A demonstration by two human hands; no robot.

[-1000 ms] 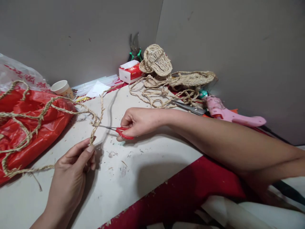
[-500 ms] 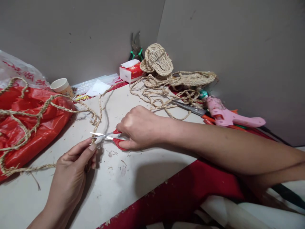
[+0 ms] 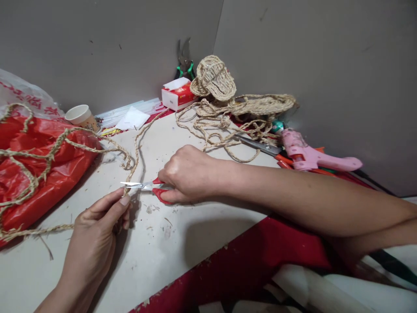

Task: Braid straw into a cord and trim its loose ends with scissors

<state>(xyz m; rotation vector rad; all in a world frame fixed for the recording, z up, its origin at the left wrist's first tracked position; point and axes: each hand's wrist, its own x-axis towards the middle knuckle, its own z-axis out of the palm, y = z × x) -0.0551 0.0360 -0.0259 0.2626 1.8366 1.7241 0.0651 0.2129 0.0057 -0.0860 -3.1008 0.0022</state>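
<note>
My left hand (image 3: 100,221) pinches a braided straw rope (image 3: 136,161) between thumb and forefinger. From the pinch, the rope runs up across the table toward the back. My right hand (image 3: 182,176) grips red-handled scissors (image 3: 160,193), fingers in the loops. Their narrow blades lie across the rope just above my left fingertips, nearly closed on it. Whether the rope is cut through cannot be made out. Other lengths of rope trail to the left over a red plastic bag (image 3: 70,167).
At the back are a paper cup (image 3: 79,114), a tissue box (image 3: 177,96), green-handled pruners (image 3: 185,61) and woven straw pieces (image 3: 216,78). Large shears (image 3: 263,147) and a pink glue gun (image 3: 312,157) lie right. Straw scraps dot the white tabletop (image 3: 182,234).
The scissors' blades have drawn closer together on the rope, and the handles have narrowed. Both hands stay in nearly the same place; the view has shifted slightly.
</note>
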